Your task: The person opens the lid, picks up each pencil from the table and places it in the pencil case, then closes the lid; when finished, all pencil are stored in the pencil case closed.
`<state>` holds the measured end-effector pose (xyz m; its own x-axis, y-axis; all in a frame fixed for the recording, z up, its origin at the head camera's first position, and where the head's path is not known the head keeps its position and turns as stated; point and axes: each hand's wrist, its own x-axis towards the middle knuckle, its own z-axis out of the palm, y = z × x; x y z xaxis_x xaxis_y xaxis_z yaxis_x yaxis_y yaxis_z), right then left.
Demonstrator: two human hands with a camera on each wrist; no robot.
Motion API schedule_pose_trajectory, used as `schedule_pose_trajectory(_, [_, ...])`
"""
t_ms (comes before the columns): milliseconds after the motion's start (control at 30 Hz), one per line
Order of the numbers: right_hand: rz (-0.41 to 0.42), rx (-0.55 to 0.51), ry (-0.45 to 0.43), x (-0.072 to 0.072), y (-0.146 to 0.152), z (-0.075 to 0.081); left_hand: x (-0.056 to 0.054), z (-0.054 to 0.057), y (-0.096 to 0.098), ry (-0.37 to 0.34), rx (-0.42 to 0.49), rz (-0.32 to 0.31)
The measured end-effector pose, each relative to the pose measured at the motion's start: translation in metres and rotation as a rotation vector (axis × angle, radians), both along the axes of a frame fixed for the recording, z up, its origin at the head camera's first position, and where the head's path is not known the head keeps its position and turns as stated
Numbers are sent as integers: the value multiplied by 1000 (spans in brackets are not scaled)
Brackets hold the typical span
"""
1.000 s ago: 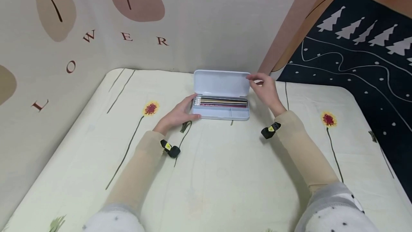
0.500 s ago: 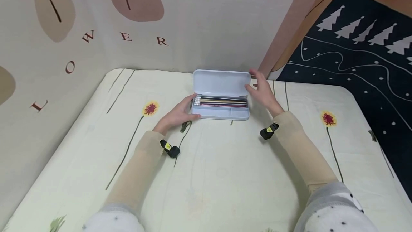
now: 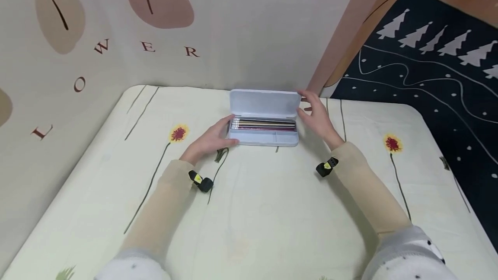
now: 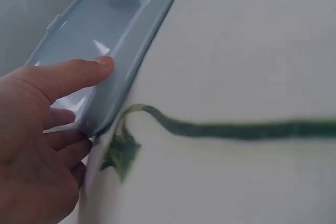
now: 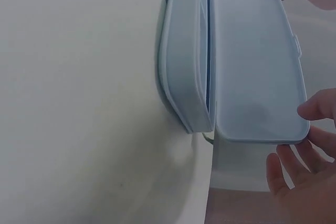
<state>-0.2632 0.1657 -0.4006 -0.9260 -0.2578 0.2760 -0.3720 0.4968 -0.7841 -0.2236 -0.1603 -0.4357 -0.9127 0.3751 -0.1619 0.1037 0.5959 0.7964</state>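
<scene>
A pale blue pencil case (image 3: 249,136) lies unfolded near the far edge of the bed-like surface, its lid (image 3: 264,103) raised at the back. Several pencils (image 3: 266,125) lie side by side in its rear compartment; the front compartments hold nothing visible. My left hand (image 3: 212,139) grips the case's left end, thumb (image 4: 84,74) at the front corner and fingers round the end. At the lid's right edge, my right hand (image 3: 318,118) holds the corner, thumb (image 5: 317,105) on the inner face and the other fingers at the edge and behind.
Flower-printed cloth (image 3: 249,211) covers the surface beneath the case. Behind stands a pale wall hanging (image 3: 233,33) with printed letters, close to the lid. Dark fabric with white trees (image 3: 420,85) hangs at the right. Each wrist carries a small black camera (image 3: 327,167).
My right hand has gone from a fingertip pinch at the lid's upper right corner to a wider hold along its right edge. The lid leans slightly forward now. My left hand keeps its place.
</scene>
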Motion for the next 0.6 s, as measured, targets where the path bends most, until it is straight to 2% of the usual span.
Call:
schedule_pose_trajectory(133, [16,-26,19,6,2,-3,-1,13,-8,30,-7,17])
schedule_pose_trajectory(233, [25,-41,34,9,3,-3,-2,29,-15,48,2,56])
schedule_pose_trajectory(367, [31,-34,51,12,4,-3,-5,49,-20,85,64,122])
schedule_pose_trajectory(467, [34,-33,59,14,5,-4,-7,57,-18,142,137,143])
schedule_pose_trajectory(600, [36,-40,67,18,5,-5,-7,63,-10,211,213,129])
